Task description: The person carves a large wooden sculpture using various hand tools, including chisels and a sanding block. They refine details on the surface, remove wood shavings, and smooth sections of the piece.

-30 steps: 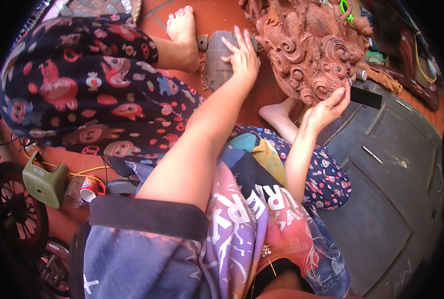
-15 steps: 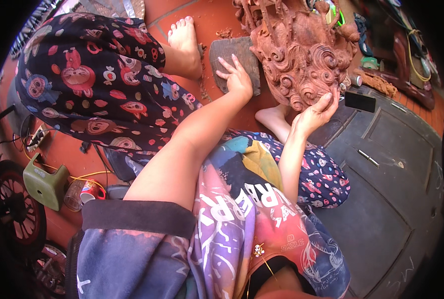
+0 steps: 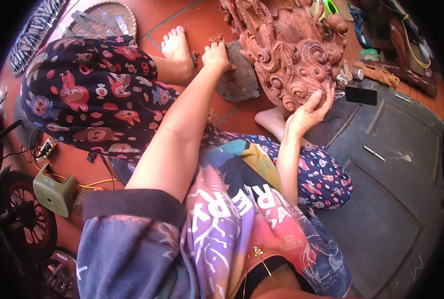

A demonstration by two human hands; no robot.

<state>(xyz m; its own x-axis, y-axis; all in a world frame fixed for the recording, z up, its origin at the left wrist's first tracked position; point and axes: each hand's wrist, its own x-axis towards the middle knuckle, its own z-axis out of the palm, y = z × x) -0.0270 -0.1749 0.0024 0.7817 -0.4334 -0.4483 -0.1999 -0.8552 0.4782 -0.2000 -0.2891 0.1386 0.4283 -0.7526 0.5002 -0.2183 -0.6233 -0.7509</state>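
A large reddish-brown wood carving [image 3: 294, 62], cut with deep swirls and branching upper parts, stands in front of me. My right hand [image 3: 309, 110] holds its lower right edge, with the thumb and fingers against the wood. My left hand [image 3: 216, 59] is at the left edge of a dark grey slab [image 3: 239, 84] on the floor. Its thumb is apart from its fingers, which reach to a small heap of wood shavings [image 3: 216, 38]. Whether any shavings are under the fingertips is hidden.
A dark panelled board [image 3: 381, 184] lies at right, bearing a black phone-like rectangle [image 3: 361, 95] and a slim metal rod [image 3: 374, 153]. A round woven tray [image 3: 127, 12] with metal strips and a row of carving tools [image 3: 32, 42] lie far left. A green stool [image 3: 54, 190] stands near a wheel [image 3: 22, 214].
My left hand has moved left and away from me, from over the slab to the shavings, its spread fingers lowering. My right hand stays on the carving. The view has shifted slightly.
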